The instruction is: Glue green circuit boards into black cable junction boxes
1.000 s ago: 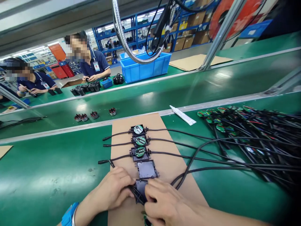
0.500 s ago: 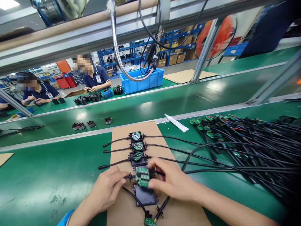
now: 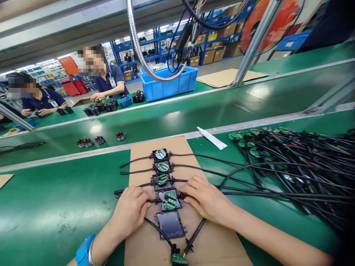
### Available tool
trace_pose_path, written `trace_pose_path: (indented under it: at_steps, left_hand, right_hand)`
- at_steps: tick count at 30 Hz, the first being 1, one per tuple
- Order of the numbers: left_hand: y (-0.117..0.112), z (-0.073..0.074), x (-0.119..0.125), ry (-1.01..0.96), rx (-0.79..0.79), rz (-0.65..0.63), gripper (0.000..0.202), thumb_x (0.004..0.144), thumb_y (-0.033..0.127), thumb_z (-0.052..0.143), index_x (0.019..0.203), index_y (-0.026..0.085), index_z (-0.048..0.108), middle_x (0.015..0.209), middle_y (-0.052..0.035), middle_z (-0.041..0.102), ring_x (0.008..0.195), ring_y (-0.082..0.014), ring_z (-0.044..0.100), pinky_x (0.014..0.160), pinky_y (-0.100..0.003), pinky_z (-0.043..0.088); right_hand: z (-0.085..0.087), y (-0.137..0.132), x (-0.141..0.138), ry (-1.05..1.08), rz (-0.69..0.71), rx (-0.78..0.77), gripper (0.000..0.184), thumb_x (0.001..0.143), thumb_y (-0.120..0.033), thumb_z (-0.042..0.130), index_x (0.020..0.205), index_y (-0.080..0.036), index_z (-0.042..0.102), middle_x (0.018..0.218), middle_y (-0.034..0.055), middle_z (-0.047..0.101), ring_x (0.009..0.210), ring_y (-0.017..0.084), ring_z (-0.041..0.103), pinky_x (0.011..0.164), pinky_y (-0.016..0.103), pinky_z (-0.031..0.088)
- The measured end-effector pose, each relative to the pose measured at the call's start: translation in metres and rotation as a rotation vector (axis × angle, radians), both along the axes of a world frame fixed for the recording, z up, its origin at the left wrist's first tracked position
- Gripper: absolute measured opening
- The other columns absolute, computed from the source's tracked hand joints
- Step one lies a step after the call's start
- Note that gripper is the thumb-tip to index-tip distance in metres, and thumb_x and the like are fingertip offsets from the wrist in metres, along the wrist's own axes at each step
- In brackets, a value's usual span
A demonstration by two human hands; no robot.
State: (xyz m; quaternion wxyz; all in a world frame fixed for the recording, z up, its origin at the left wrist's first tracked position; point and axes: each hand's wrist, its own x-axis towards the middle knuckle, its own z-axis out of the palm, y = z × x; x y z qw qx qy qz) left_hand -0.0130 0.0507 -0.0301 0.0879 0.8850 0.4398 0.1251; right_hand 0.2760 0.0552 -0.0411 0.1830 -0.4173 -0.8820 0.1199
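A round green circuit board [image 3: 170, 200] with black cables on both sides lies over a black plastic case half [image 3: 161, 195]. My left hand [image 3: 133, 207], wearing a blue wristband, pinches the cable left of that board. On the other side, my right hand [image 3: 204, 196] is closed on the right-hand cable. Nearer me is a bare black case half [image 3: 170, 224], with a loose cable crossing its lower left corner. At the bottom edge, another circuit board [image 3: 178, 259] has two cables running from it. Farther away, three more cased boards [image 3: 162, 167] stand in a row.
Beneath the row is a cardboard sheet [image 3: 144, 236]. A large heap of cabled boards [image 3: 294, 166] covers the right side. A white tube [image 3: 212, 138] lies near the rail. Small motor-like parts [image 3: 120, 136] sit beyond it. Two people work across the line near a blue bin [image 3: 169, 85].
The held board has come down onto the fourth case half. My right hand has shifted from the board's edge to its right-hand cable. The camera view has tilted slightly.
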Motion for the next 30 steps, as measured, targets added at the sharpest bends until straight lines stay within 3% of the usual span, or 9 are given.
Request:
trace_pose_path:
  at_steps: [3,6,8,11,14,18,22,26,30]
  left_hand:
    - [-0.009,0.005,-0.005,-0.067,-0.089,-0.142,0.025,0.091,0.023,0.05,0.116,0.021,0.056,0.106,-0.0088,0.062,0.097,-0.0236,0.055,0.085,-0.039,0.046]
    - [-0.019,0.005,-0.008,-0.074,-0.125,-0.306,0.021,0.092,0.021,0.052,0.112,0.023,0.057,0.097,-0.0058,0.064,0.089,-0.0213,0.056,0.081,-0.037,0.046]
    - [-0.025,0.007,-0.011,-0.124,-0.052,-0.321,0.019,0.092,0.015,0.049,0.108,0.022,0.058,0.09,-0.004,0.065,0.082,-0.0188,0.057,0.076,-0.034,0.046]
    - [-0.037,0.016,-0.023,-0.235,0.054,-0.229,0.021,0.091,0.009,0.048,0.108,0.02,0.056,0.088,-0.0048,0.065,0.078,-0.0163,0.058,0.07,-0.028,0.047]
    - [-0.05,0.024,-0.037,-0.225,0.067,-0.079,0.019,0.092,0.011,0.047,0.106,0.02,0.056,0.085,-0.0049,0.063,0.073,-0.0154,0.059,0.064,-0.025,0.048]
    - [-0.063,0.011,-0.046,-0.123,-0.033,0.01,0.018,0.093,0.014,0.041,0.098,0.021,0.058,0.077,-0.0029,0.06,0.063,-0.0152,0.058,0.055,-0.025,0.046]
    - [-0.066,-0.004,-0.042,-0.126,-0.055,0.093,0.017,0.094,0.017,0.041,0.09,0.021,0.057,0.075,-0.0024,0.059,0.062,-0.0154,0.058,0.055,-0.024,0.045]
    - [-0.063,0.001,-0.041,-0.237,0.001,0.152,0.013,0.094,0.018,0.043,0.093,0.02,0.056,0.076,-0.0016,0.059,0.064,-0.0142,0.058,0.057,-0.023,0.045]
    - [-0.061,0.006,-0.045,-0.212,0.053,0.175,0.015,0.095,0.018,0.04,0.092,0.02,0.055,0.073,-0.0012,0.056,0.063,-0.014,0.056,0.057,-0.023,0.042]
  right_hand:
    - [0.01,-0.013,0.006,0.027,0.12,-0.034,0.018,0.088,-0.021,0.047,0.102,-0.018,0.058,0.091,0.0087,0.055,0.085,0.022,0.046,0.076,0.037,0.039]
    - [0.013,-0.028,0.011,-0.023,0.281,-0.113,0.009,0.085,-0.02,0.05,0.088,-0.019,0.058,0.084,0.0067,0.055,0.081,0.022,0.046,0.072,0.036,0.037]
    - [0.011,-0.035,0.013,-0.039,0.315,-0.104,0.013,0.087,-0.014,0.045,0.084,-0.019,0.056,0.08,0.0056,0.054,0.078,0.02,0.046,0.068,0.034,0.036]
    - [0.009,-0.04,0.017,0.04,0.272,-0.07,0.017,0.091,-0.011,0.04,0.086,-0.019,0.054,0.081,0.0062,0.053,0.075,0.018,0.044,0.064,0.031,0.035]
    - [0.006,-0.04,0.019,0.073,0.197,-0.03,0.014,0.092,-0.013,0.041,0.085,-0.018,0.052,0.082,0.0067,0.051,0.075,0.018,0.044,0.064,0.031,0.035]
    - [-0.006,-0.039,0.017,-0.018,0.134,0.065,0.02,0.091,-0.011,0.039,0.074,-0.018,0.048,0.077,0.0055,0.048,0.069,0.017,0.04,0.058,0.029,0.031]
    - [-0.015,-0.04,0.014,0.007,0.167,0.091,0.021,0.089,-0.007,0.038,0.071,-0.018,0.046,0.075,0.0044,0.046,0.067,0.016,0.037,0.058,0.029,0.029]
    - [-0.012,-0.045,0.012,0.149,0.176,0.11,0.018,0.087,-0.005,0.044,0.074,-0.018,0.043,0.074,0.0039,0.046,0.069,0.016,0.038,0.06,0.029,0.03]
    - [-0.007,-0.049,0.014,0.23,0.158,0.096,0.017,0.086,-0.003,0.046,0.079,-0.018,0.043,0.075,0.0041,0.047,0.07,0.016,0.039,0.061,0.029,0.031]
